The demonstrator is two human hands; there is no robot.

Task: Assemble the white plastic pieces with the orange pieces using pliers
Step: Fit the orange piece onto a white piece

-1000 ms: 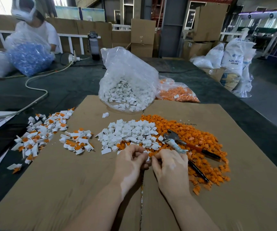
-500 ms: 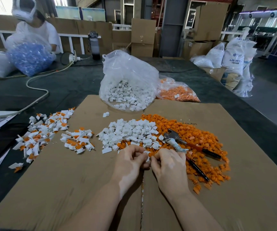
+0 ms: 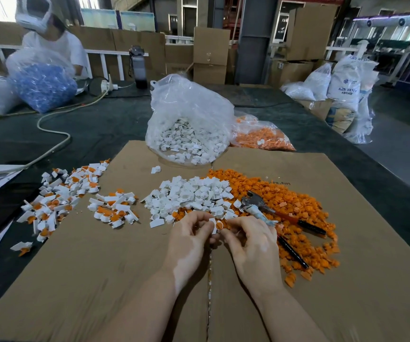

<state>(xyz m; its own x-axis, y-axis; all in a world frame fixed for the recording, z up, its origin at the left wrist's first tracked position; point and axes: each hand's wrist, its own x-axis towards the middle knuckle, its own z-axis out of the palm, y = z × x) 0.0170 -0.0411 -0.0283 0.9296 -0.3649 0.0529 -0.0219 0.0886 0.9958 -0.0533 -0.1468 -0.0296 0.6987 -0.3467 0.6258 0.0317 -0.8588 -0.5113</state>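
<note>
— Now, hands (image 3: pixel 220 234)?
— Left (image 3: pixel 189 239) pinching white piece (image 3: pixel 212 222); right (image 3: pixel 251 240) pinching orange piece (image 3: pixel 219 226), just touching, above cardboard's (image 3: pixel 80 267) middle.
— Handling?
— Probably light, stiff, a bit slick; best gripped by edges.
— Pliers (image 3: pixel 273 213)?
— Lying untouched on orange pile (image 3: pixel 305 218), toward right edge.

Matt brown cardboard sheet (image 3: pixel 347 280) under dull metal pliers (image 3: pixel 255 204) with glossy black grips
</note>
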